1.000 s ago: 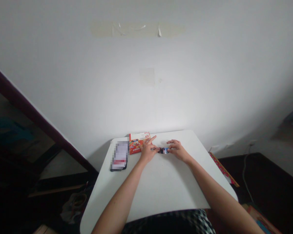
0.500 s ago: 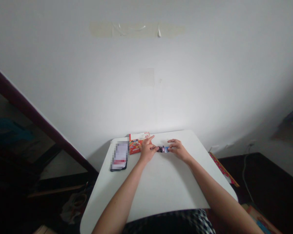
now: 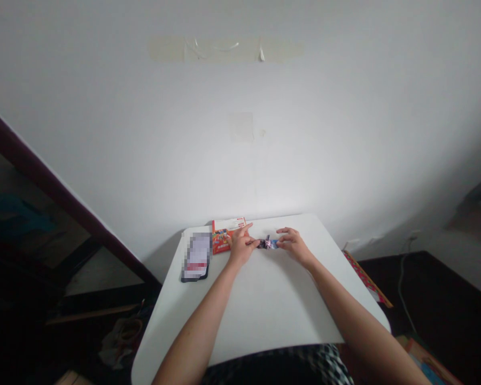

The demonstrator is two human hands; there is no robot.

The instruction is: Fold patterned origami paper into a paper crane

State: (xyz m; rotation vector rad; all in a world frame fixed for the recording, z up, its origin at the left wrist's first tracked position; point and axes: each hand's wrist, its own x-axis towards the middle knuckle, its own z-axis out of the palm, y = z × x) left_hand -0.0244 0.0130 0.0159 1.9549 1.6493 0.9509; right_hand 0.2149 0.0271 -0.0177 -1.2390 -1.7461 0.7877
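Observation:
Between my hands is a small printed strip [image 3: 268,244], dark on the left, pink and white in the middle and blue on the right. A small piece stands up from its middle. Its exact kind is too small to make out. At its left end, my left hand [image 3: 241,246] pinches it between thumb and finger, with another finger stretched upward. The fingertips of my right hand [image 3: 295,246] are closed on the blue end, the upper fingers held off it. A red and white printed packet [image 3: 220,247] lies behind my left hand and is partly covered by it.
A phone [image 3: 198,256], its screen blurred out, lies at the left of the white table [image 3: 272,310]. The wall [image 3: 256,171] rises right behind the table. A pale cable [image 3: 401,283] hangs down at the right, beyond the table edge.
The strip's middle has bunched up, and a small piece now sticks up higher there. Both hands have stayed almost in place.

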